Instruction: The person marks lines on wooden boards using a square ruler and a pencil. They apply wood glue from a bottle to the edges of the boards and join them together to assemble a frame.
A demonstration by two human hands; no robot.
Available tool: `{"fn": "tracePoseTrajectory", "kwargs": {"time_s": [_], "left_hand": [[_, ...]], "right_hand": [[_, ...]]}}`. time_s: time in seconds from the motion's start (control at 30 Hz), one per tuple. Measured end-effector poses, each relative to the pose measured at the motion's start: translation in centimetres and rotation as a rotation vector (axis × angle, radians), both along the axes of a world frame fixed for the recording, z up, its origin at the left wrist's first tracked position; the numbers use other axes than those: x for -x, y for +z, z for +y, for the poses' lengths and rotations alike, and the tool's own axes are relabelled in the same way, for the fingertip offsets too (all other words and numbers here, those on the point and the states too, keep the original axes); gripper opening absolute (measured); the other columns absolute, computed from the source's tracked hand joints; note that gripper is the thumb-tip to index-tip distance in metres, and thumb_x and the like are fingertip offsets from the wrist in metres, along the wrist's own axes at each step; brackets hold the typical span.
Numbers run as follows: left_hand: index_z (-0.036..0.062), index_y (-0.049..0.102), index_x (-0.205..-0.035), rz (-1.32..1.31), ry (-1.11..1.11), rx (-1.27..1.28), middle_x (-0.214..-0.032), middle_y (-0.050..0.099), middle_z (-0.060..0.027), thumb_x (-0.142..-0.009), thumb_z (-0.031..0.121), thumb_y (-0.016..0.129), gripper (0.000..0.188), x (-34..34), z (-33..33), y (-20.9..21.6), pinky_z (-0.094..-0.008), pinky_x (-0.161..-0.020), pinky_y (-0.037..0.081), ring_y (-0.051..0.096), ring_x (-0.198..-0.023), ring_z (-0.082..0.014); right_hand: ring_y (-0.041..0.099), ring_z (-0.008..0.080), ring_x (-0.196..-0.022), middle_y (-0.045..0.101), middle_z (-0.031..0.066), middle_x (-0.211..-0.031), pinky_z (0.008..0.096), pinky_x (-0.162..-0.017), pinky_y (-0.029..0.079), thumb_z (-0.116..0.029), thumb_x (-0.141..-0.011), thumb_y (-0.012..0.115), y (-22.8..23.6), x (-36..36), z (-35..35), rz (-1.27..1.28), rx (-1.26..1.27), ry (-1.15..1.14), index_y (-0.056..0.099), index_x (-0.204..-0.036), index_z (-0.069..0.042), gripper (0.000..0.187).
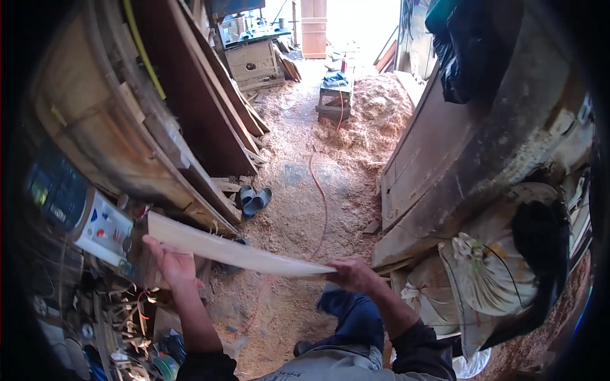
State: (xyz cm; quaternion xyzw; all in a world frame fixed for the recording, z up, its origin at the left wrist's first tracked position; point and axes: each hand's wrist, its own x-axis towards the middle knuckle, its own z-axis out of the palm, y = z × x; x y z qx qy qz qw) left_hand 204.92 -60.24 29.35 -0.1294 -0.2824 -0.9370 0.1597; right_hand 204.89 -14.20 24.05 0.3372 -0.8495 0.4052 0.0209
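Right fingers [342, 269] closed on board [235, 251]; left fingers [154, 245] part-open against it; slippers [255, 203], red cord [325, 204] beyond.

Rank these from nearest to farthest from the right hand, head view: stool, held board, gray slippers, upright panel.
1. Held board: in the right hand.
2. Gray slippers: ahead, left.
3. Stool: farther ahead, beside shavings.
4. Upright panel: farthest ahead, by the bright opening.

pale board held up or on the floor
Held up: the right hand holds one end of the pale board, the left hand supports it near the other.
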Motion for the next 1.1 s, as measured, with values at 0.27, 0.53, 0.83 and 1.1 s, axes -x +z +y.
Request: {"fn": "tracePoseTrajectory", "kwargs": {"time_s": [0.27, 0.53, 0.83, 1.1], "left_hand": [[0.0093, 0.061, -0.115, -0.524, -0.077, 1.54, -0.088, 0.062, -0.0085, -0.101, 0.024, 0.052, 0.022, 16.1, 4.1, -22.1, -0.0375, -0.071, 0.051, 0.061, -0.079, -0.0223], [0.0089, 0.067, -0.11, -1.748, -0.736, 1.272, -0.092, 0.068, -0.0112, -0.096, 0.031, 0.059, 0.028, 7.5, 7.6, -22.4, -0.0394, -0.075, 0.053, 0.065, -0.082, -0.0259], [0.0094, 0.074, -0.105, -1.351, -0.327, 1.512, -0.098, 0.074, -0.0143, -0.091, 0.037, 0.065, 0.032, 43.9, 7.6, -29.5, -0.0412, -0.081, 0.054, 0.07, -0.09, -0.0306], [0.0098, 0.072, -0.109, -1.229, -0.248, 1.45, -0.098, 0.073, -0.0153, -0.09, 0.031, 0.067, 0.028, 81.3, 3.6, -26.2, -0.0425, -0.083, 0.054, 0.07, -0.093, -0.0319]], "right_hand": [[0.068, 0.037, -0.086, 0.069, 0.0169, -0.09, 0.0425, -0.07, 0.053, -0.025, -0.089, 0.069, -5.7, 22.8, 9.1, -0.134, 0.042, -0.604, 0.07, -0.104, -0.01, 0.021], [0.071, 0.0315, -0.091, 0.074, 0.0174, -0.099, 0.0387, -0.081, 0.054, -0.026, -0.089, 0.066, -4.8, 37.7, 16.6, -0.644, -0.011, -0.856, 0.07, -0.114, -0.006, 0.032], [0.071, 0.0275, -0.088, 0.074, 0.0156, -0.095, 0.0364, -0.08, 0.053, -0.029, -0.088, 0.068, -10.4, 63.2, 11.9, -0.81, -0.269, -0.731, 0.07, -0.113, -0.006, 0.034], [0.068, 0.0385, -0.098, 0.071, 0.0218, -0.099, 0.0464, -0.086, 0.052, -0.035, -0.088, 0.064, -0.4, 88.1, 7.7, -0.621, -0.339, -0.859, 0.071, -0.108, -0.005, 0.037]]}}
